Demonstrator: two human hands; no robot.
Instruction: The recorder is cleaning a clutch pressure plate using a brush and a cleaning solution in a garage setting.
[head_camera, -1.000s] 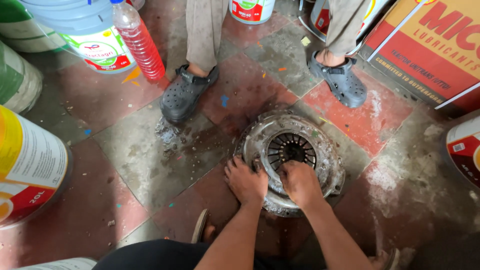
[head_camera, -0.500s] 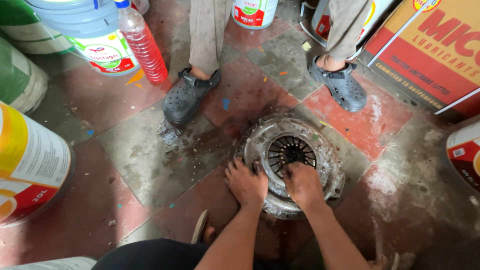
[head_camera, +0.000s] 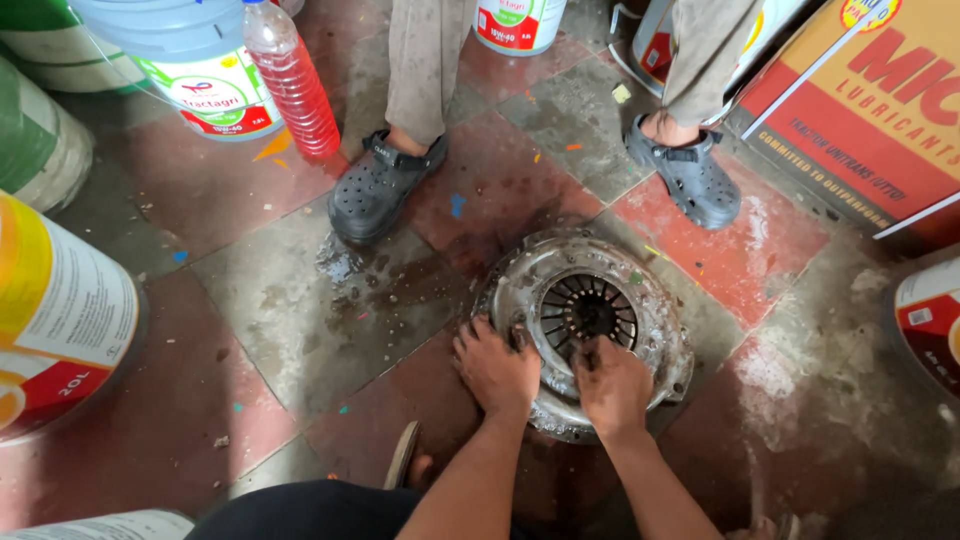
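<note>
Hands are pressed on the near rim of a round, grimy clutch pressure plate (head_camera: 590, 325) that lies flat on the tiled floor (head_camera: 290, 300), just as they were 1 second ago; little has changed beyond a slight shift of the view, and the plate is seen in the same spot on the floor. The left hand (head_camera: 495, 368) is laid on the plate's near-left edge, fingers curled over the rim and spread fairly wide, and nothing loose is held in it. The right hand (head_camera: 612, 385) is set just beside it to the right, fingers bunched narrow and reaching toward the slotted spring fingers around the dark centre hole; whether something small is pinched there cannot be told. Since neither hand has been moved off the plate, the work at its inner ring is judged to be in hand and unfinished. Beyond the plate, well past both hands, 2 feet of another person are planted in dark perforated clogs (head_camera: 380, 185). Farther off to the left a plastic bottle of red liquid (head_camera: 293, 85) is stood near a blue-lidded bucket (head_camera: 190, 60), and a large yellow-and-white oil pail (head_camera: 55, 320) is seen at the far left.
</note>
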